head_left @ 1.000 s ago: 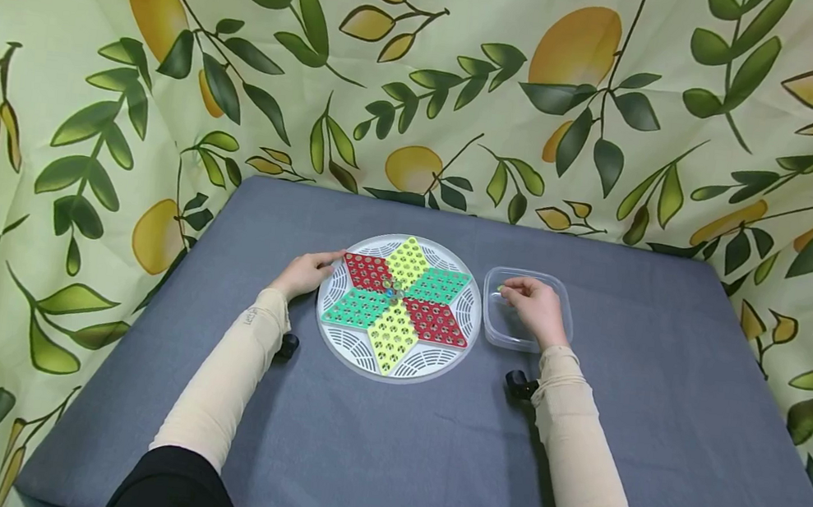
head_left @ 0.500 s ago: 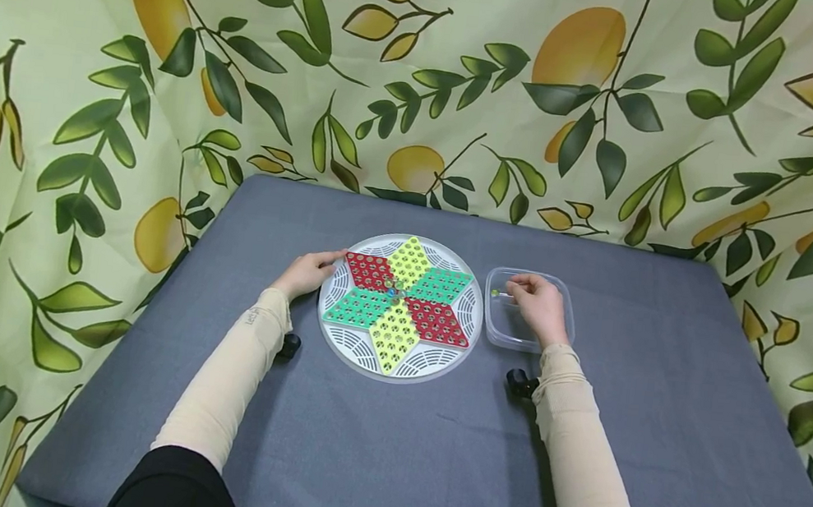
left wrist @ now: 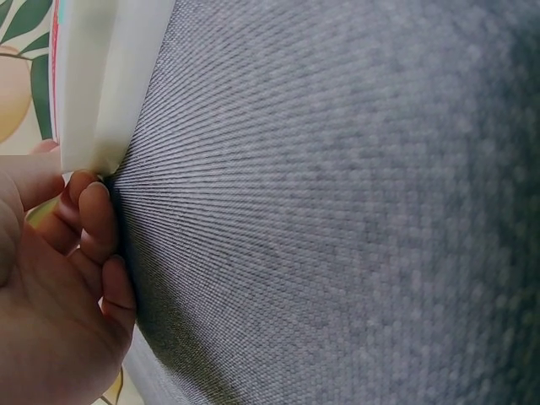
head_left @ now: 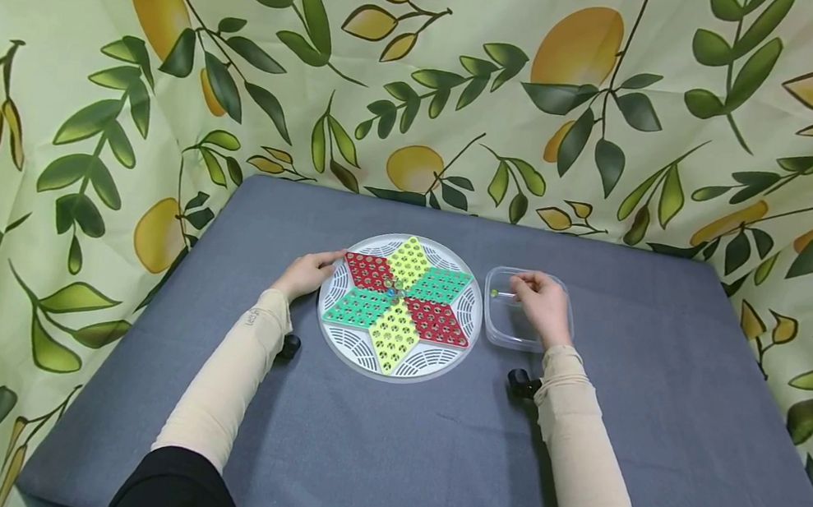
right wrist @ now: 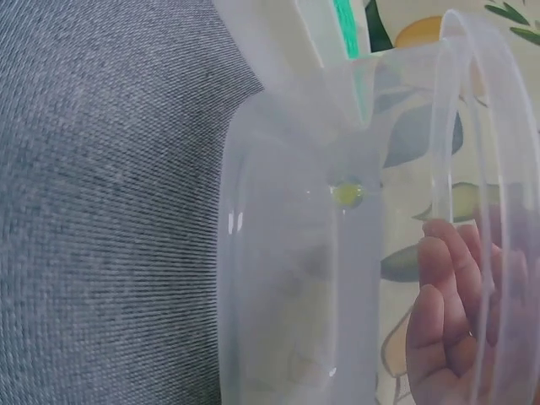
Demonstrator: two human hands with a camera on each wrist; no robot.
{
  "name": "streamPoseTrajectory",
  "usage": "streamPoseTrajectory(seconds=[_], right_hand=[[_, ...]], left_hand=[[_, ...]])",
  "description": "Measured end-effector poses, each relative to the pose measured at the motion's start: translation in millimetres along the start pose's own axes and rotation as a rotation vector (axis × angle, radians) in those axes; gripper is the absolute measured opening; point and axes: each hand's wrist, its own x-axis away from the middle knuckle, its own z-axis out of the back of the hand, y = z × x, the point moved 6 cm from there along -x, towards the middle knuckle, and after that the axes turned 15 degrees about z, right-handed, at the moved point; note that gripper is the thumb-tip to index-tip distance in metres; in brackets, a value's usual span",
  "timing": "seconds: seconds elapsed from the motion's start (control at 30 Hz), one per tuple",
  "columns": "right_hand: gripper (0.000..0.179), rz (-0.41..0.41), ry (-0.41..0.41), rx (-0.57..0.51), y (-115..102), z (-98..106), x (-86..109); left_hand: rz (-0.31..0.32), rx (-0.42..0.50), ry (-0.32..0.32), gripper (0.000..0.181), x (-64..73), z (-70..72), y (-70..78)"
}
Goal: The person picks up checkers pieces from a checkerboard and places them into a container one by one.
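- Sleeves: cream, nearest the camera, reaching over the grey cloth-topped desk.
- Board: round, white, six-point red/yellow/green star. Small cluster of balls at its centre.
- Tub: clear, just right of the board; can't tell if they touch.
- Right grip: over the tub, fingers bent. Thumb and index tips don't show clearly, so can't tell if anything is pinched.
- Left grip: fingertips on the board's left rim; can't tell pinch from plain touch.
- Marble: yellow-green, inside the tub on the board side. Lies left of the right fingertips and slightly nearer, just apart. Round, no long axis. Right hand clearly nearer; I'd judge any reach runs short and leftward.
- Backdrop: leaf-and-fruit print fabric behind the desk.
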Motion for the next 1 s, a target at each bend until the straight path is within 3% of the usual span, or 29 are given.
streamPoseTrajectory(seconds=[0.47,1.0], right_hand=[[0.033,0.115,-0.008,-0.11,-18,-2,-0.7],[0.034,0.191,-0.039,-0.173,-56,-18,0.0]], left_hand=[[0.016,-0.016,0.004,0.045,0.0,-0.6,-1.2],[0.021,-0.033,0.002,0.045,-0.5,-2.1,-2.0]])
